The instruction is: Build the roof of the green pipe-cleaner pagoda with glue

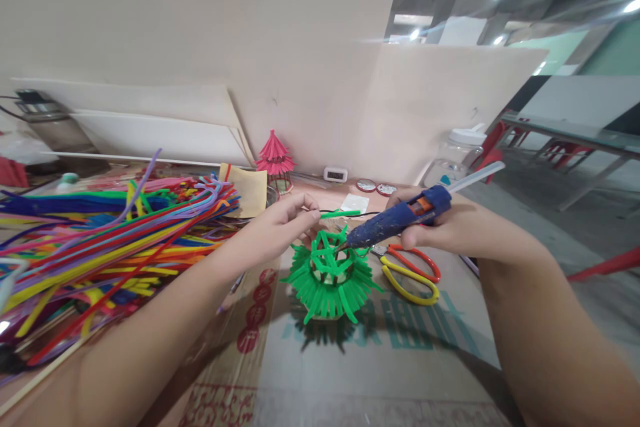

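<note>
A green pipe-cleaner pavilion [333,287] with a fringed, spreading roof and a star-like frame on top stands on the cardboard. My right hand [445,227] is closed around a blue glue gun [400,217] with a clear glue stick poking out of its back. The nozzle points down-left at the upper frame of the pavilion; whether it touches cannot be made out. Pinched in my left hand [295,217] is a short green pipe cleaner [340,214], held just above the pavilion. Scissors [410,273] with red and yellow handles lie right of the pavilion.
Many coloured pipe cleaners [115,240] are heaped at the left. A small pink pavilion [276,160], a white digital clock [335,174] and a clear water bottle [457,153] stand at the back, before a pale board [200,33]. Printed cardboard [310,373] covers the table.
</note>
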`<state>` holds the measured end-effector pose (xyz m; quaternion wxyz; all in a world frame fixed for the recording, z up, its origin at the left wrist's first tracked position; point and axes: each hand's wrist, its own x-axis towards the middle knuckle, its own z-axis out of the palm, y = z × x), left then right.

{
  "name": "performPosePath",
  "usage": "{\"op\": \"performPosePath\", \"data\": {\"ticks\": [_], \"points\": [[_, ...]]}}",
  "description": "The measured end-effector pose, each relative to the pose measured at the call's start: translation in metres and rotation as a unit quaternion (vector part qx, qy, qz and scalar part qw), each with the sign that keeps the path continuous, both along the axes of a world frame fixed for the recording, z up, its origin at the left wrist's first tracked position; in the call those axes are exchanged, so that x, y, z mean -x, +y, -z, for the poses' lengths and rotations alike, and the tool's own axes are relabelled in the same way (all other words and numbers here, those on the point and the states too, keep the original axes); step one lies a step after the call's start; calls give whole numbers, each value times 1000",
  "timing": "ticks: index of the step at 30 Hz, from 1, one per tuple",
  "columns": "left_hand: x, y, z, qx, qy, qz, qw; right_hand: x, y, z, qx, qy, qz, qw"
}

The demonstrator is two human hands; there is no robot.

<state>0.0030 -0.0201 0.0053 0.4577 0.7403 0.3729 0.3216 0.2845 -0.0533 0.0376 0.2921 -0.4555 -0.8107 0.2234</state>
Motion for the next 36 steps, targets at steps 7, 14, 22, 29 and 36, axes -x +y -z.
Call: {"op": "performPosePath", "data": {"ticks": [7, 14, 22, 29, 36], "points": [[1, 1, 2, 0, -8, 10, 1000, -3, 2, 4, 38, 32, -28, 998], [1, 0, 0, 2, -2, 11, 1000, -2, 3, 4, 43, 15, -28, 999], [0, 0, 1, -2, -2, 14, 1000, 1, 2, 4, 46, 4, -12, 999], [1, 1, 1, 0, -2, 18, 1000, -1, 2, 3, 33, 22, -32, 999], [0, 0, 0, -4, -1, 12, 1000, -5, 2, 2, 60, 70, -111, 990]]}}
